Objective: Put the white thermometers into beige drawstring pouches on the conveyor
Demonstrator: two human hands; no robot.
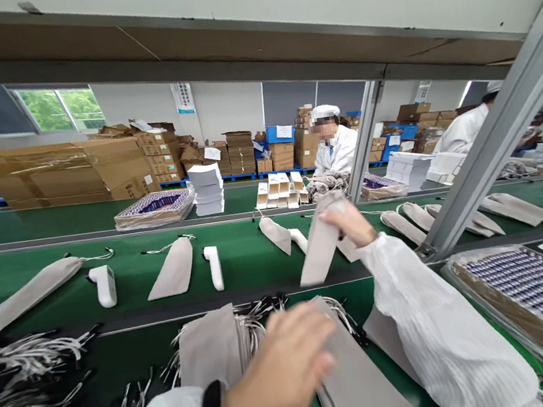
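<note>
Right hand pinching a pouch over the green belt.
The right hand (356, 224) grips the grey pouch (317, 252) near its top; it hangs tilted above the belt (129, 252), near white thermometers (106, 287). The left hand (279, 367), blurred, is loosely open and empty over stacked pouches (365, 382) on the desk (121, 352).

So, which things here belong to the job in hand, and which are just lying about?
Likely in the job:
grey fabric pouch in the right hand
stacked grey fabric pouches near the blurred left hand
white plastic handheld device on the green belt

Likely just lying about:
large brown cardboard box
blue plastic crate with white label
</note>
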